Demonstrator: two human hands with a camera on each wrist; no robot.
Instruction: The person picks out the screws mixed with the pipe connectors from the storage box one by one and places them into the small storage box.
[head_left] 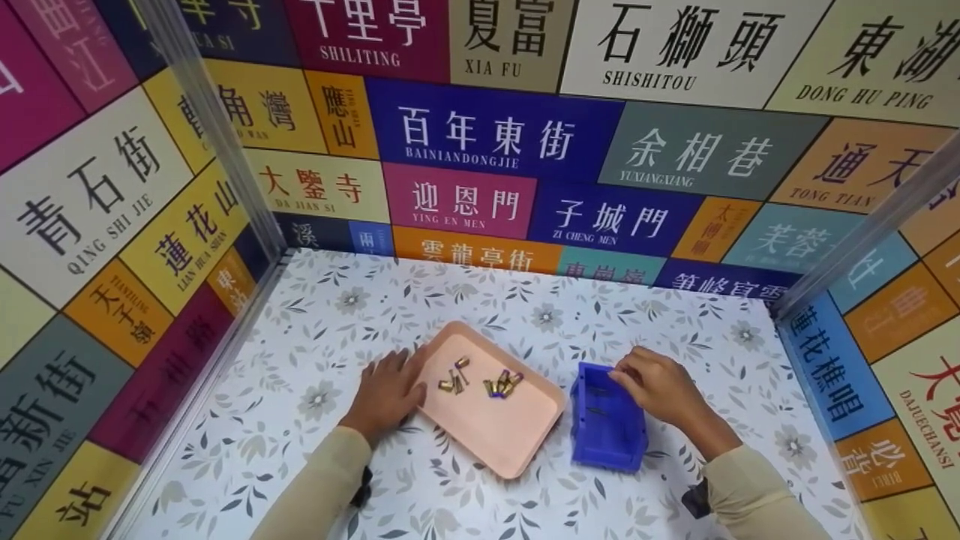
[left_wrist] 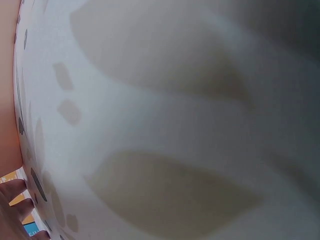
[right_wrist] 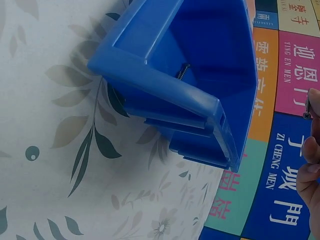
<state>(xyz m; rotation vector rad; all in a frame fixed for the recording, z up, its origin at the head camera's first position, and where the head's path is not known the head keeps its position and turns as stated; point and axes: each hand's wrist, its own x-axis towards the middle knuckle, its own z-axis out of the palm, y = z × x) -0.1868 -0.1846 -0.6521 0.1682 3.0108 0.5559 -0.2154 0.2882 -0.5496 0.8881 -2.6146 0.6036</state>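
Note:
My left hand (head_left: 386,394) rests at the left edge of a pink tray (head_left: 487,442), its fingers along the rim. Only its fingers (left_wrist: 17,207) show at the lower corner of the left wrist view. Inside the tray lie two loose groups of small brass-coloured parts (head_left: 504,384). Over the far right rim of a blue plastic bin (head_left: 609,450), my right hand (head_left: 660,382) pinches a small screw (right_wrist: 307,109) between thumb and fingertips. Another dark screw (right_wrist: 183,71) lies inside the bin.
The bin stands just right of the tray on a white tabletop (head_left: 315,450) printed with leaves and flowers. Panels of coloured place-name signs (head_left: 495,135) close off the back and both sides. Posts (head_left: 255,180) stand at the corners.

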